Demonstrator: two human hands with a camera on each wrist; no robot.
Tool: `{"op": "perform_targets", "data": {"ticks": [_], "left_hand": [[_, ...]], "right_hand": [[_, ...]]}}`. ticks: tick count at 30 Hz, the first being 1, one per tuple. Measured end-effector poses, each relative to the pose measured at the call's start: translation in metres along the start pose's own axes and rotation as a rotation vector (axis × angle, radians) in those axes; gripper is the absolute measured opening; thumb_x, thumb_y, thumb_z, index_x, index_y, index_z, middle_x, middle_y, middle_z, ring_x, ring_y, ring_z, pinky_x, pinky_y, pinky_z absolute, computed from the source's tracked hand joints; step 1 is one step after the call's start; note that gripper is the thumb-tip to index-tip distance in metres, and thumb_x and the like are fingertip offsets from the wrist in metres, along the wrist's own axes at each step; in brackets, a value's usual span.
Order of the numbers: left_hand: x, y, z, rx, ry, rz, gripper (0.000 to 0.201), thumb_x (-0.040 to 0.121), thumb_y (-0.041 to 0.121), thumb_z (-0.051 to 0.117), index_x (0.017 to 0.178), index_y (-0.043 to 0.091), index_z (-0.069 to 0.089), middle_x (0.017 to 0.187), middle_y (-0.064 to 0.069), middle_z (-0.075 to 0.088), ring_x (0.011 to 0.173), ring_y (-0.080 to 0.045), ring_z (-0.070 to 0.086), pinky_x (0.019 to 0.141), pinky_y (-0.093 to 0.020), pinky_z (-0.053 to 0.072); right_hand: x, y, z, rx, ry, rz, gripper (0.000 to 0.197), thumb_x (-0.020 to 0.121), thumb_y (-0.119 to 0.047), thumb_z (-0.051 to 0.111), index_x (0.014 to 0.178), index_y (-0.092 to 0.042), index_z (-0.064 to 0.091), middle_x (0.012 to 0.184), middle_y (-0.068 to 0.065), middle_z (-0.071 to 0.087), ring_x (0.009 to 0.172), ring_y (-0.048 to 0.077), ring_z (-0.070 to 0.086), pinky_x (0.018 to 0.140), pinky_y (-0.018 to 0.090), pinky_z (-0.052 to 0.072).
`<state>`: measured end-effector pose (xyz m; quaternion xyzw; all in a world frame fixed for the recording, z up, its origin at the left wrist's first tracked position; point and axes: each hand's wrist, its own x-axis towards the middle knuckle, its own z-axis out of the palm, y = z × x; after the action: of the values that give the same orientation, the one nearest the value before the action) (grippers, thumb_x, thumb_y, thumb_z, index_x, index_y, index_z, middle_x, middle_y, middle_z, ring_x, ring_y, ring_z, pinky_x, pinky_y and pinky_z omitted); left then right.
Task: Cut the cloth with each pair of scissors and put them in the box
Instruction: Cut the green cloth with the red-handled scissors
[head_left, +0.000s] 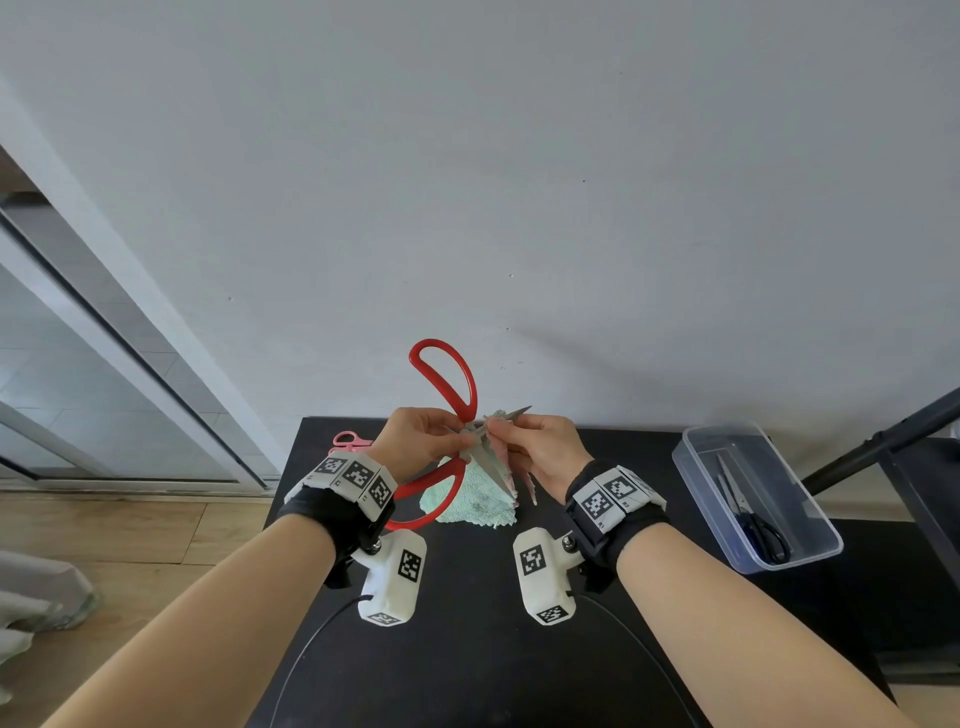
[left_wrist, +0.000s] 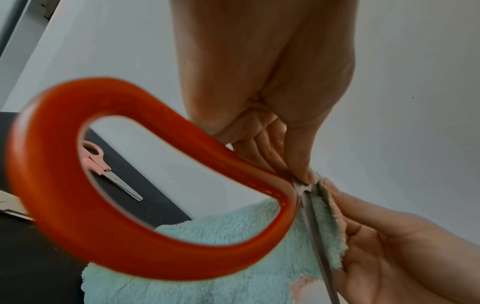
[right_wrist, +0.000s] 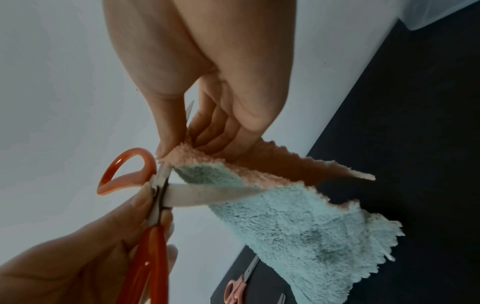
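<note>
The red-handled scissors (head_left: 447, 415) are wide open, their blades around the mint and pink cloth (head_left: 475, 493). Pink scissors (head_left: 350, 441) lie on the table; black scissors (head_left: 753, 519) lie inside the clear box (head_left: 696, 470).

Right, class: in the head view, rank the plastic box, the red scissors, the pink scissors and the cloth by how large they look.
1. plastic box
2. red scissors, though held up nearer the camera, so true size is unsure
3. cloth, partly hidden
4. pink scissors, mostly hidden behind the left hand
</note>
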<state>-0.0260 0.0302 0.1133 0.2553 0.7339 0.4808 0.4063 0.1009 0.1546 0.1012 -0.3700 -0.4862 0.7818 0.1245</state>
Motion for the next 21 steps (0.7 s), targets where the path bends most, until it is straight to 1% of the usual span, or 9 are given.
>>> {"op": "perform_targets", "data": {"ticks": [3,6,8,11,13,15,16,18,21], "left_hand": [[-0.002,-0.003,-0.003,0.022,-0.017,-0.003,0.008,0.08,0.015,0.074,0.084,0.009,0.071,0.08,-0.015,0.074,0.082,-0.026,0.069,0.091,-0.041,0.053],[-0.004,-0.003,-0.005,0.043,-0.028,0.003,0.009,0.08,0.016,0.074,0.085,0.009,0.071,0.08,-0.014,0.074,0.081,-0.024,0.069,0.091,-0.04,0.054],[-0.003,-0.003,-0.008,0.066,-0.021,-0.001,0.01,0.08,0.017,0.074,0.087,0.01,0.072,0.079,-0.011,0.075,0.079,-0.019,0.07,0.089,-0.035,0.054],[-0.004,-0.009,-0.02,0.096,-0.005,-0.014,0.009,0.079,0.017,0.075,0.087,0.012,0.073,0.079,-0.011,0.075,0.075,-0.015,0.07,0.088,-0.034,0.054],[-0.004,-0.015,-0.03,0.126,-0.014,-0.039,0.014,0.078,0.017,0.076,0.089,0.011,0.073,0.079,-0.012,0.074,0.077,-0.02,0.07,0.088,-0.037,0.055],[-0.003,-0.015,-0.032,0.196,-0.043,-0.07,0.021,0.075,0.018,0.078,0.094,0.009,0.072,0.08,-0.01,0.075,0.081,-0.023,0.071,0.085,-0.033,0.055],[-0.003,-0.013,-0.03,0.239,-0.069,-0.076,0.022,0.075,0.019,0.078,0.094,0.009,0.072,0.079,-0.008,0.075,0.081,-0.021,0.071,0.081,-0.028,0.055],[-0.003,-0.008,-0.025,0.304,-0.118,-0.061,0.018,0.076,0.018,0.077,0.092,0.009,0.073,0.075,-0.004,0.074,0.072,-0.011,0.069,0.069,-0.017,0.05],[-0.001,-0.001,-0.016,0.324,-0.126,-0.048,0.015,0.078,0.014,0.076,0.091,0.006,0.073,0.074,-0.005,0.074,0.061,-0.002,0.065,0.056,-0.006,0.045]], "right_hand": [[0.001,-0.003,-0.007,0.048,0.028,-0.009,0.021,0.081,-0.005,0.071,0.095,0.01,0.067,0.079,0.015,0.069,0.064,0.02,0.069,0.057,0.023,0.054],[0.002,-0.004,-0.013,0.032,0.038,-0.029,0.018,0.081,-0.006,0.071,0.092,0.008,0.068,0.077,0.013,0.068,0.066,0.02,0.068,0.059,0.024,0.055],[0.004,-0.005,-0.02,0.038,0.074,-0.039,0.01,0.082,-0.006,0.07,0.083,0.004,0.069,0.072,0.012,0.067,0.065,0.023,0.065,0.059,0.028,0.054],[0.009,-0.012,-0.039,0.0,0.116,-0.093,0.013,0.082,-0.007,0.07,0.072,0.002,0.068,0.071,0.015,0.061,0.066,0.03,0.056,0.061,0.037,0.048],[0.01,-0.018,-0.045,-0.145,0.069,-0.143,0.011,0.081,-0.009,0.072,0.078,0.002,0.071,0.072,0.016,0.062,0.064,0.027,0.058,0.055,0.031,0.05],[0.011,-0.023,-0.042,-0.382,0.007,-0.201,0.015,0.081,-0.01,0.072,0.087,0.004,0.071,0.069,0.009,0.065,0.055,0.012,0.06,0.05,0.016,0.048],[0.012,-0.025,-0.038,-0.489,-0.019,-0.224,0.016,0.081,-0.011,0.073,0.09,0.003,0.071,0.07,0.004,0.067,0.057,0.006,0.062,0.056,0.012,0.048],[0.017,-0.028,-0.03,-0.651,-0.085,-0.257,0.021,0.078,-0.013,0.076,0.095,-0.001,0.072,0.079,-0.002,0.07,0.072,0.005,0.065,0.074,0.014,0.051],[0.017,-0.032,-0.019,-0.837,-0.192,-0.264,0.021,0.076,-0.016,0.078,0.093,-0.006,0.073,0.08,-0.005,0.069,0.074,0.003,0.064,0.073,0.01,0.049]]}}
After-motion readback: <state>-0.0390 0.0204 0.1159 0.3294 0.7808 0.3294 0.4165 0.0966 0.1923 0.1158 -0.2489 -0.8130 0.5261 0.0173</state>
